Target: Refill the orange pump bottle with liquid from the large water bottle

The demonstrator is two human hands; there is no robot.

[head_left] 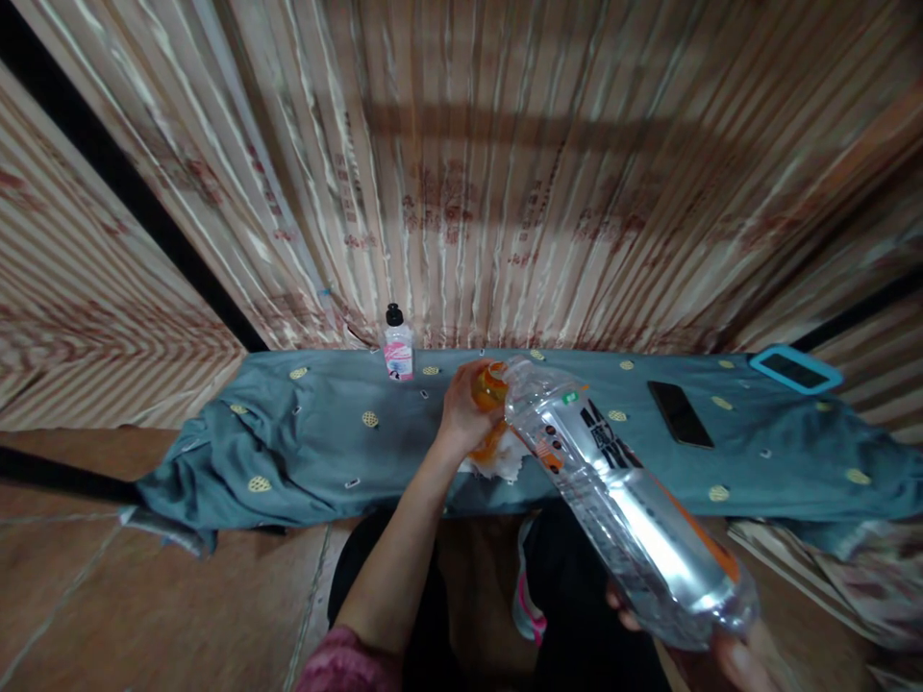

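My left hand (pixel 465 404) grips a small orange bottle (pixel 489 387) that stands on a white cloth or tissue (pixel 505 465) on the teal fabric-covered surface (pixel 324 442). My right hand (pixel 728 649), low at the right, holds the base of a large clear plastic bottle (pixel 620 500) with an orange-and-black label. The big bottle is tilted, its mouth right at the top of the orange bottle. Only a few fingers of my right hand show beneath the bottle.
A small white bottle with a black cap (pixel 397 352) stands at the back by the corrugated wall. A black phone (pixel 679 413) lies on the fabric to the right, and a phone in a blue case (pixel 795 369) lies farther right. Tiled floor below left.
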